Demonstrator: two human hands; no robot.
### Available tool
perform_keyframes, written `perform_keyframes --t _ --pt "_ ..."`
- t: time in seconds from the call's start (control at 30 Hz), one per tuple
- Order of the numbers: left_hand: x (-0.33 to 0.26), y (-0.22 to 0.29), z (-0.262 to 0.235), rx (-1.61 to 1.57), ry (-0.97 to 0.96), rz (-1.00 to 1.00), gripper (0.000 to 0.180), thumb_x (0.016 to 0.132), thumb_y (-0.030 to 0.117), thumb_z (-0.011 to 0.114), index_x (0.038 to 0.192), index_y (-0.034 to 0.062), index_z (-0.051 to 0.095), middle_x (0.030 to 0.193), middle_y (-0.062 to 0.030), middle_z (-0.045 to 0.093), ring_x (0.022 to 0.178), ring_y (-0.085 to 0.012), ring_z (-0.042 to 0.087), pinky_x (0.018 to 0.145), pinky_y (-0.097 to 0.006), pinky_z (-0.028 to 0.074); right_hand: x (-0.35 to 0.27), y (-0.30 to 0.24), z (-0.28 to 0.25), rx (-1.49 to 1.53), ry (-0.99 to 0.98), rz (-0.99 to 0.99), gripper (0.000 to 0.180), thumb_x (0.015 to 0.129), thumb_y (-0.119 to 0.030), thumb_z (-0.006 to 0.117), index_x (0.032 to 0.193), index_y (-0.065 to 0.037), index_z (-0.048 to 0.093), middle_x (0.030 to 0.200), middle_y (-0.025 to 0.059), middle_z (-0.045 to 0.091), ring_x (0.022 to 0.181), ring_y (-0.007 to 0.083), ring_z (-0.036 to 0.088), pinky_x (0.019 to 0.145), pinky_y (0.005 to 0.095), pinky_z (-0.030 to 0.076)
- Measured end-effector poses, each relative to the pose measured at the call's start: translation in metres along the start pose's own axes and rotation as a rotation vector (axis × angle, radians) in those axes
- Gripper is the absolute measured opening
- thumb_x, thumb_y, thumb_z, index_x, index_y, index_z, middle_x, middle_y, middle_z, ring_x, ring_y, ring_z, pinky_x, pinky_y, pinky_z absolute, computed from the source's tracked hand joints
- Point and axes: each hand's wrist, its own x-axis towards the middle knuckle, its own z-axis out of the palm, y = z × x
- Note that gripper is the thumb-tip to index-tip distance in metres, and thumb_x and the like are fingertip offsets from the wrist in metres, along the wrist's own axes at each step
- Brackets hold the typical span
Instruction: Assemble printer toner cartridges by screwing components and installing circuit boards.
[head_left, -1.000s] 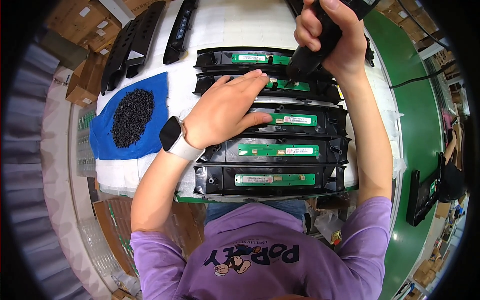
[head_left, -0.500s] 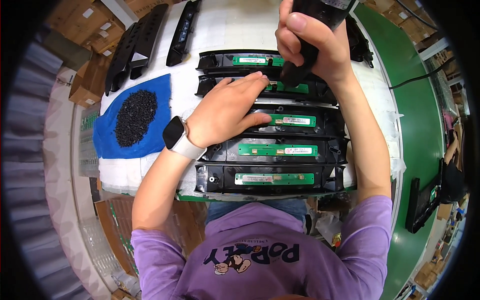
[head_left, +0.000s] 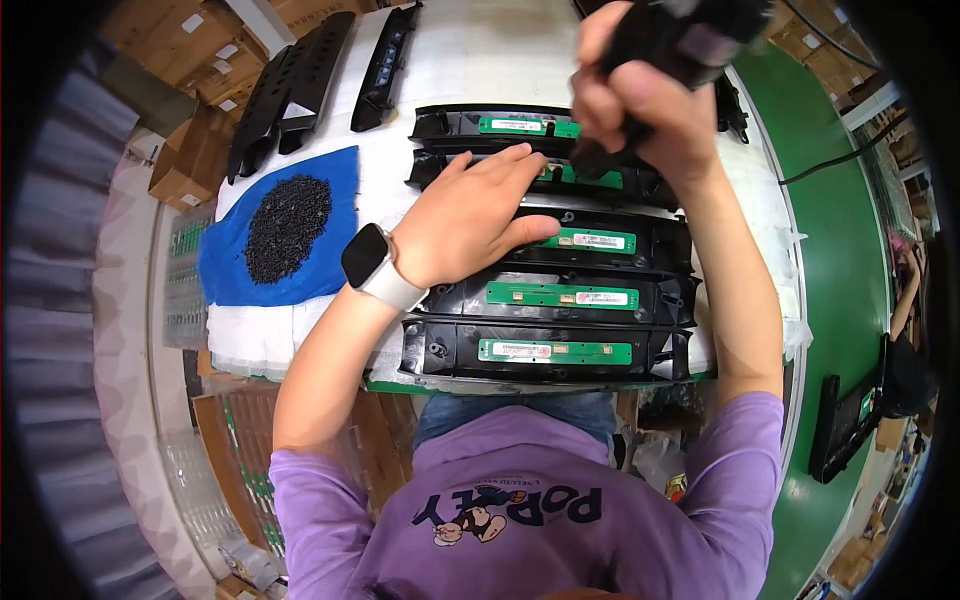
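We see our left hand (head_left: 470, 215) lying flat, palm down, fingers (head_left: 520, 160) spread and not closed on anything, pressing on the second housing (head_left: 640, 185) in a row of five black plastic housings on the white counter (head_left: 470, 55). A watch (head_left: 375, 265) with a pale strap sits on that wrist. Our right hand (head_left: 640, 110) is raised over the far end of the same row, its fingers wrapped tight round a black power screwdriver (head_left: 670, 40); the tool's tip comes down to the green circuit strip (head_left: 585, 178) on the second housing, just beside our left fingertips. We cannot tell whether the tip touches a screw.

Each housing carries a long green strip along its middle. The nearest housing (head_left: 540, 352) lies at the counter's near edge, just above our purple shirt (head_left: 530, 500); the next two sit touching one another between it and our left hand. The farthest housing (head_left: 500, 124) lies beyond our fingers.

To the left, well apart from the row, a blue cloth (head_left: 230, 270) holds a heap of small black screws (head_left: 288, 225). Beyond it, three long black parts (head_left: 290, 85) lie slanted at the far side of the counter. Brown cartons (head_left: 190, 160) stand off the left edge, and a green floor (head_left: 840, 250) runs along the right.
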Motion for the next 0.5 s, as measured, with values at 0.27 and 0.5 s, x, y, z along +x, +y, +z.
perform_keyframes --t 0.27,0.5 --pt "-0.066 -0.016 -0.071 0.424 0.341 -0.492 0.021 0.08 0.019 0.065 0.092 0.0019 0.062 0.094 -0.0128 0.062 0.09 -0.0296 0.059 0.07 -0.038 0.049 -0.005 -0.02 -0.004 0.257 0.075 -0.194 0.037 0.082 -0.031 0.063 0.097 0.0 0.048 0.054 0.0073 0.046 0.041 0.0183 0.045 0.039 0.0282 0.037" --pt "-0.14 -0.07 -0.073 0.645 0.18 -0.759 0.021 0.075 0.021 0.069 0.08 0.0019 0.062 0.08 -0.0121 0.059 0.073 -0.0328 0.059 0.063 -0.039 0.049 -0.011 -0.016 0.017 0.347 0.057 -0.164 0.045 0.079 -0.032 0.069 0.097 0.003 0.049 0.059 0.0092 0.051 0.045 0.0201 0.049 0.042 0.0294 0.04"
